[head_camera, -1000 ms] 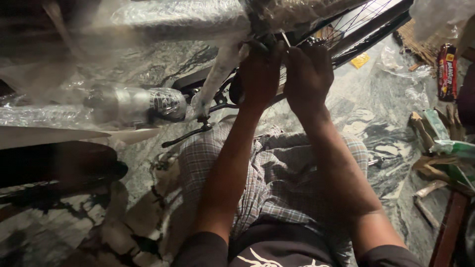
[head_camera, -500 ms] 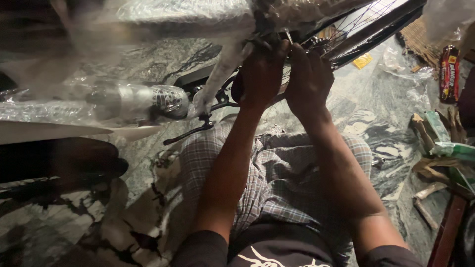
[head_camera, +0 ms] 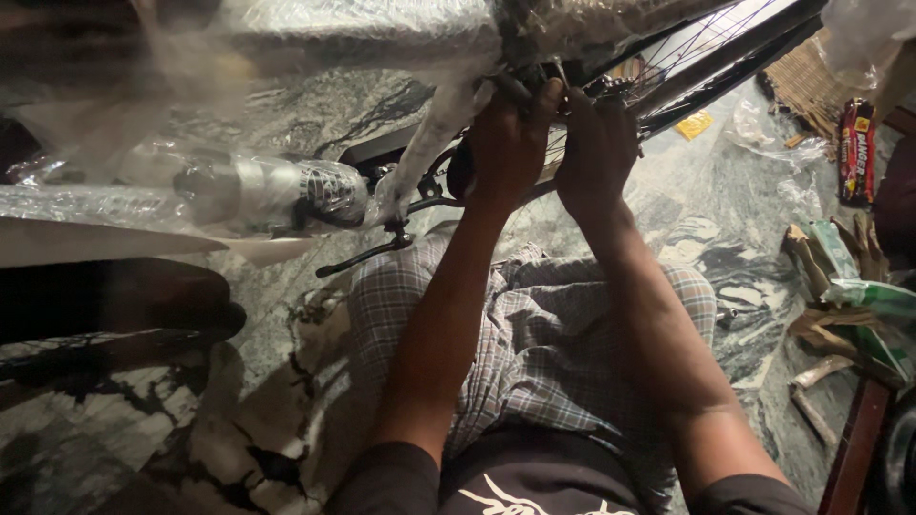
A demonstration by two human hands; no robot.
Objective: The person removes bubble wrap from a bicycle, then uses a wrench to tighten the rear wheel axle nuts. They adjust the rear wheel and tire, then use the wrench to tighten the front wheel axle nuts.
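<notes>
A bicycle wrapped in clear bubble plastic lies across the top of the head view, its frame tube [head_camera: 363, 29] running left to right. The spoked rear wheel [head_camera: 711, 52] rises at the upper right. Both my hands reach up side by side to the frame joint near the wheel hub. My left hand [head_camera: 506, 143] is curled around a dark part there. My right hand [head_camera: 596, 143] has its fingers closed on the same spot; what it grips is hidden. A black kickstand [head_camera: 367, 256] sticks out below the wrapped frame.
I sit on a marbled stone floor [head_camera: 706, 238] in checked trousers [head_camera: 544, 343]. A wrapped cylindrical bicycle part [head_camera: 286, 191] lies at left. Torn plastic, cardboard scraps and a red packet [head_camera: 856, 153] litter the right side. A dark tyre [head_camera: 105, 305] lies at the left.
Both hands stay at the same joint; the view has shifted slightly and the fingers have adjusted a little.
</notes>
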